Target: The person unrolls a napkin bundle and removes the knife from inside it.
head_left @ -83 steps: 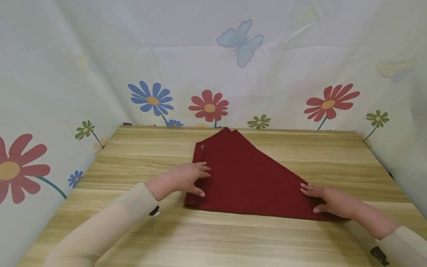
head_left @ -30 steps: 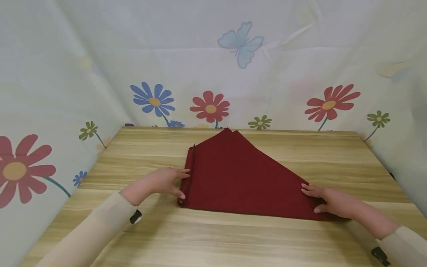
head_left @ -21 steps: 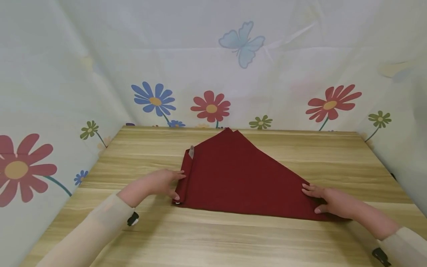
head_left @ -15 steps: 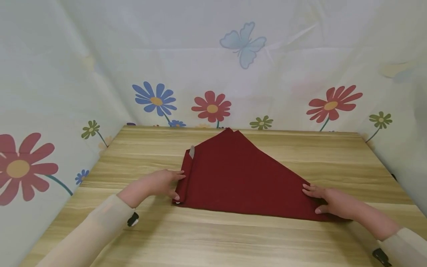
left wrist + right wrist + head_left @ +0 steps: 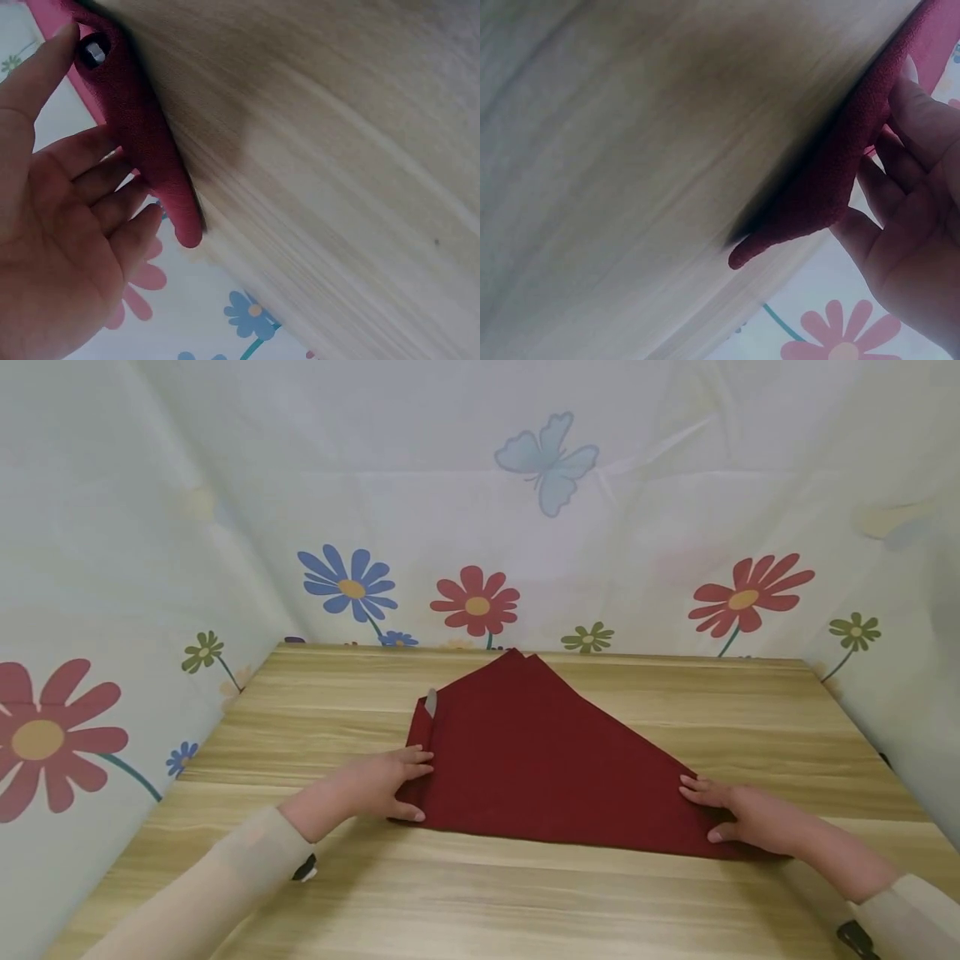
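We see muted, diffuse light. Soft shadows dim the wood-grain table (image 5: 495, 902), darkest beside the red cloth (image 5: 831, 178) in the blurry right wrist view.

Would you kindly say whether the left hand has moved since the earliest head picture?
Yes: the left hand has moved left relative to the large blue flower.

The cloth (image 5: 547, 760) is dark red, the tabletop (image 5: 487, 893) wood-grained.

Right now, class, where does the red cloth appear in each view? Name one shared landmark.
Head: red cloth at lower middle, between left hand and right hand.
Left wrist: red cloth at upper left.
Right wrist: red cloth from top-right corner towards centre.
Shared landmark: the wooden table.
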The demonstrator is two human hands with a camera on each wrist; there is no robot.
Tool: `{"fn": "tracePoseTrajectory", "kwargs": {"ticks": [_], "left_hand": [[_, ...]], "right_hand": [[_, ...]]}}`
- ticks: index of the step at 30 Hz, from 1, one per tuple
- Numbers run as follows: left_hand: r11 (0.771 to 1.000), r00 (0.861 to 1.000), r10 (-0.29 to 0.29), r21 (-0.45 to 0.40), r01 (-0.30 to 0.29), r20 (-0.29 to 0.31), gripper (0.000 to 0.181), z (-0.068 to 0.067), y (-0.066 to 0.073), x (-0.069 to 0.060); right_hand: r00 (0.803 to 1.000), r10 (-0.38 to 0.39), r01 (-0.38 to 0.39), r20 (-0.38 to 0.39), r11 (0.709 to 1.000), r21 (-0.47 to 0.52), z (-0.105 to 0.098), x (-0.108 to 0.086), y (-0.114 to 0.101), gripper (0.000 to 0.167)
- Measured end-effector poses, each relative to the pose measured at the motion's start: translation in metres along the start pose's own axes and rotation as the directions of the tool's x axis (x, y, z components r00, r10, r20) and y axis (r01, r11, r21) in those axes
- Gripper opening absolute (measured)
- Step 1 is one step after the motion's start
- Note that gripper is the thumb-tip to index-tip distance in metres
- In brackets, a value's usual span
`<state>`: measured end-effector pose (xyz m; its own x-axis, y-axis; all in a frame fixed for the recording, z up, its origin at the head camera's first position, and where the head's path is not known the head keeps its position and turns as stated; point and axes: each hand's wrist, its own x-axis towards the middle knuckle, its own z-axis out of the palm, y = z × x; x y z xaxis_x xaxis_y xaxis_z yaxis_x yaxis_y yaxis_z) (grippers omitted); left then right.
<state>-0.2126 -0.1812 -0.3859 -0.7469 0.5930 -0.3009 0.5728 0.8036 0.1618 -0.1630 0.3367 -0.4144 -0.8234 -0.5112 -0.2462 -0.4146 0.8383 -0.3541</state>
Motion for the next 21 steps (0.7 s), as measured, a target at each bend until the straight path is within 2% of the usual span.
{"fn": "tracePoseTrajectory", "kwargs": {"ticks": [5,11,21], "left_hand": [[1.000,0.999,-0.030,-0.006,0.030,0.031,0.079,-0.001,-0.001,-0.003],[0.998,0.997,-0.064,0.000,0.064,0.030,0.079,-0.006,-0.001,-0.006],[1.000,1.000,-0.012,0.011,0.012,-0.017,0.074,-0.006,-0.010,-0.010]], "right_hand": [[1.000,0.003,-0.003,-0.001,1.000,0.000,-0.001,0.000,0.000,0.065],[1.000,0.015,-0.015,0.008,1.000,0.016,-0.001,-0.001,0.000,0.065],[1.000,0.007,-0.007,0.001,1.000,0.010,0.000,0.000,0.002,0.065]]}}
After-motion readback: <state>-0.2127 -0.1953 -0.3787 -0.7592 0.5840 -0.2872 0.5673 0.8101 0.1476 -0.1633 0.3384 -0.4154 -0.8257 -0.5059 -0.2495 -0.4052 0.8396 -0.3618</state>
